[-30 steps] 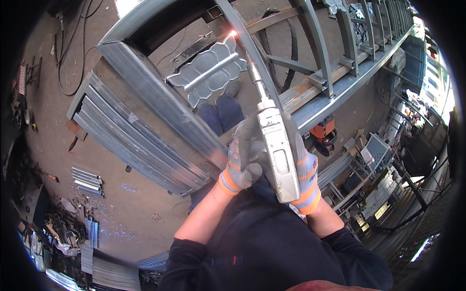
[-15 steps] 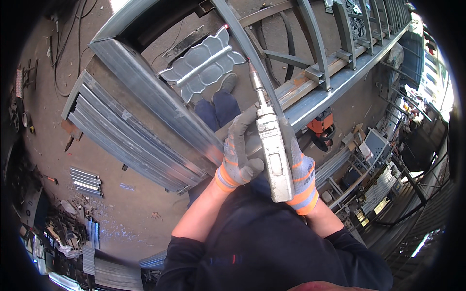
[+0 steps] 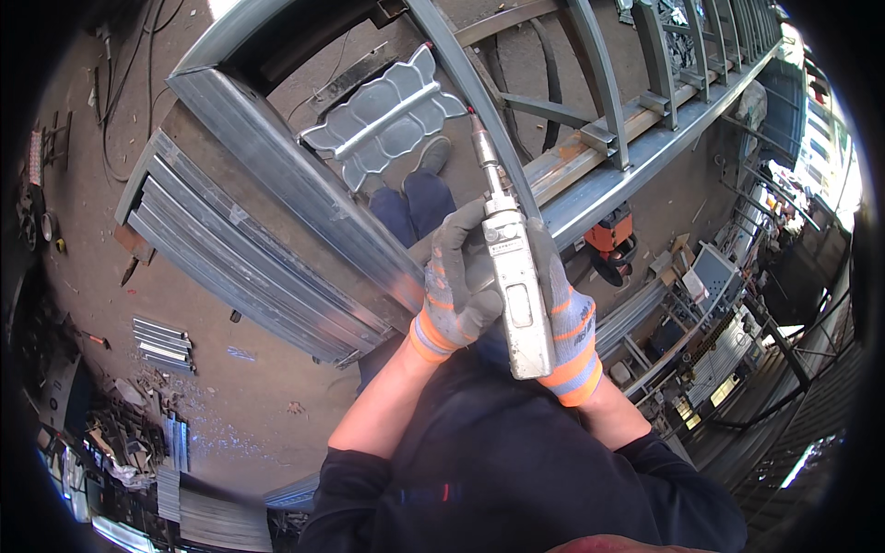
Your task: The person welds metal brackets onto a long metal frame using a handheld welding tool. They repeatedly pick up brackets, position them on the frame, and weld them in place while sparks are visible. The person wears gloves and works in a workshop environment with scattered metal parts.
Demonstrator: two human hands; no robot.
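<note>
A pale metal handheld laser welding gun (image 3: 519,295) points away from me, its narrow nozzle meeting the edge of a long steel bar. A red glow shows at its tip, beside the right corner of a scalloped, petal-patterned metal panel (image 3: 387,120). My right hand (image 3: 567,318), in a grey and orange glove, grips the gun along its right side. My left hand (image 3: 452,281), gloved alike, curls its fingers against the gun's front from the left; its thumb is bent in. The panel sits within a steel frame (image 3: 304,194), and another small red spot shows at its upper corner.
Curved ribbed steel strips (image 3: 240,249) lie to the left of the frame. A railing-like row of steel uprights (image 3: 659,74) runs to the far right. An orange and black machine (image 3: 610,241) stands below it. My shoes and legs (image 3: 429,198) show under the frame. Metal scraps (image 3: 164,346) lie on the floor.
The gun and both hands have shifted very slightly to the left. The nozzle stays near the panel's right corner, and both grips look the same.
</note>
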